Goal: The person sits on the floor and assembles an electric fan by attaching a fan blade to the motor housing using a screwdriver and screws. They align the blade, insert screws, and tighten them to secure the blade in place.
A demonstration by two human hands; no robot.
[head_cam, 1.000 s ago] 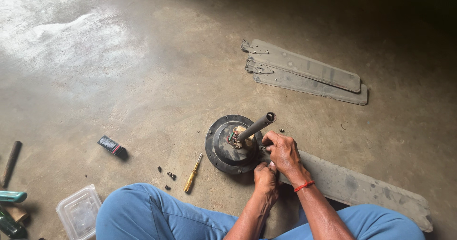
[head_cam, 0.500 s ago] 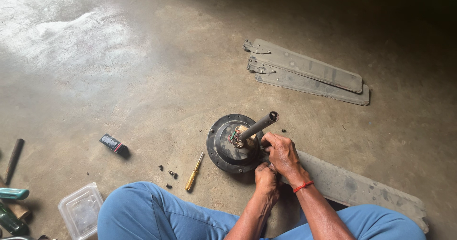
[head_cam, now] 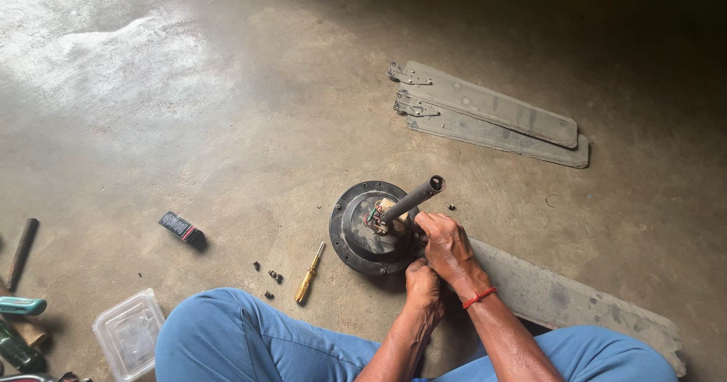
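Observation:
A round black ceiling-fan motor housing [head_cam: 356, 230] lies on the concrete floor with a grey rod [head_cam: 413, 198] rising from its centre and coloured wires at the rod's foot. My right hand [head_cam: 447, 247] is curled at the housing's right rim, where a grey fan blade [head_cam: 575, 302] meets it. My left hand [head_cam: 422, 285] is closed just below, against the same joint. What the fingers pinch is hidden.
Two more grey fan blades [head_cam: 488, 115] lie stacked farther away. A yellow-handled screwdriver [head_cam: 307, 274], loose screws [head_cam: 271, 277], a small black box [head_cam: 180, 228], a clear plastic tub [head_cam: 129, 335] and tool handles [head_cam: 21, 306] lie to the left. My blue-trousered legs [head_cam: 250, 340] frame the bottom.
My right hand's fingers have shifted slightly at the housing rim. The left hand stays put. The view has drifted a little.

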